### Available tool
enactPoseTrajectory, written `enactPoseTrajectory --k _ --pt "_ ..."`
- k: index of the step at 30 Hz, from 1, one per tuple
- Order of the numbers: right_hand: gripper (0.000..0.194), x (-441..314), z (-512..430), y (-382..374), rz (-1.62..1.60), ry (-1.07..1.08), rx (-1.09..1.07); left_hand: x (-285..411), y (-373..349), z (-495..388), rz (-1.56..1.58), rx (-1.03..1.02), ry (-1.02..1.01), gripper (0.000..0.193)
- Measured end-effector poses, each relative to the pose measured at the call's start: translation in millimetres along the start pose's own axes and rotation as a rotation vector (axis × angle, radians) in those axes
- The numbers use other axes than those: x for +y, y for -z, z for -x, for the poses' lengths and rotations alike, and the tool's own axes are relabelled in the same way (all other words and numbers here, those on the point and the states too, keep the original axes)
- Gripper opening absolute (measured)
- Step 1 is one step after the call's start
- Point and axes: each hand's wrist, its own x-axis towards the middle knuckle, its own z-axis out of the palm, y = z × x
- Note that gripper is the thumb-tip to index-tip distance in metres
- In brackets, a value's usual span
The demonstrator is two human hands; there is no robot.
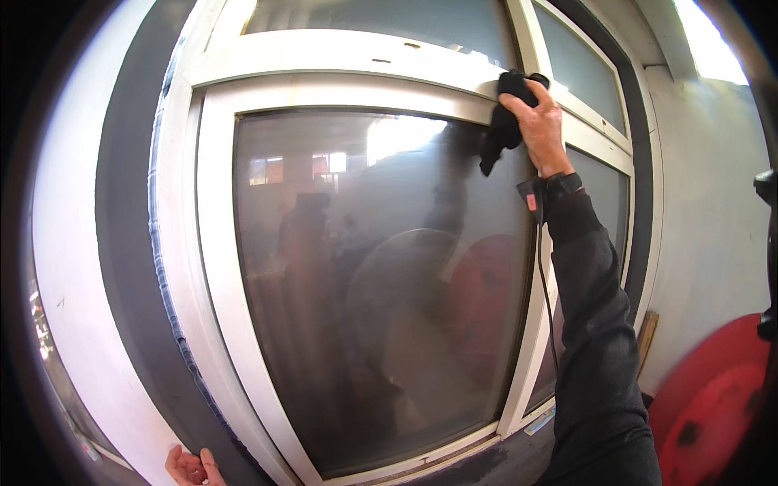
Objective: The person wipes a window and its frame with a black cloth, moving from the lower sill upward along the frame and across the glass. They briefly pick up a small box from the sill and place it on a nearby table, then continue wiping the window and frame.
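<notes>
My right hand grips a black cloth and presses it against the white window frame at its upper right corner, where the crossbar meets the upright. The cloth's loose end hangs over the edge of the dark glass pane, which shows reflections. A black wrist strap with a cable sits on my right wrist. Low at the left, my left hand is partly cut off by the picture's edge, its fingers curled beside the dark grey wall border. Whether it holds something small cannot be told.
A large red round object stands at the lower right, near a piece of wood against the pale wall. On the sill lies a small light-blue item. Blue patterned edging runs along the frame's left side.
</notes>
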Motion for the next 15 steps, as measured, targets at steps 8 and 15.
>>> enactPoseTrajectory --k 8,15 --pt "0.04 -6 -16 -12 0.634 0.266 0.257 -1 3 -3 0.039 -0.028 0.056 0.056" --pt "0.039 1 -4 -51 0.481 0.055 0.272 -2 -1 -2 0.135 -0.043 0.15 0.046"
